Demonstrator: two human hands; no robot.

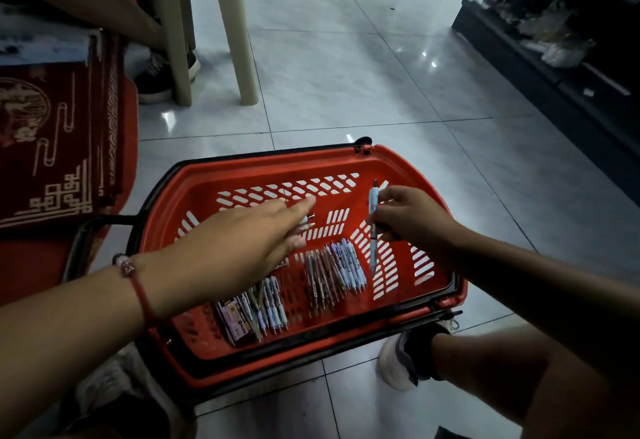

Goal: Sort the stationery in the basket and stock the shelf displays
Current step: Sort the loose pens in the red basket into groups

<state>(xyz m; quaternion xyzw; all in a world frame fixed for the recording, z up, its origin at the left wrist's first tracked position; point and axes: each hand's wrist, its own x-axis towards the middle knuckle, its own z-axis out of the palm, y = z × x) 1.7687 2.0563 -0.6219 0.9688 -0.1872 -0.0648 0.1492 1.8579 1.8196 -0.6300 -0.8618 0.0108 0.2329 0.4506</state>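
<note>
Head view: I saw the right hand [405,216] pinching a white printed pen [373,227] over the red slotted plastic basket [242,175]. Left hand [249,241] reached in, fingers straight; what it touched, I couldn't tell.

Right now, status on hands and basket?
Right hand pinching one pen upright. Left hand reaching over basket, fingers on loose pens. Two pen rows laid out. Nothing blocking.

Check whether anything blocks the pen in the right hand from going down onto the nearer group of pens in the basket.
Nothing visible does. The right hand pinches one pen roughly upright above the red basket. The row of pens lies just below and left of it, uncovered. The left hand reaches in farther left, clear of that path.
</note>
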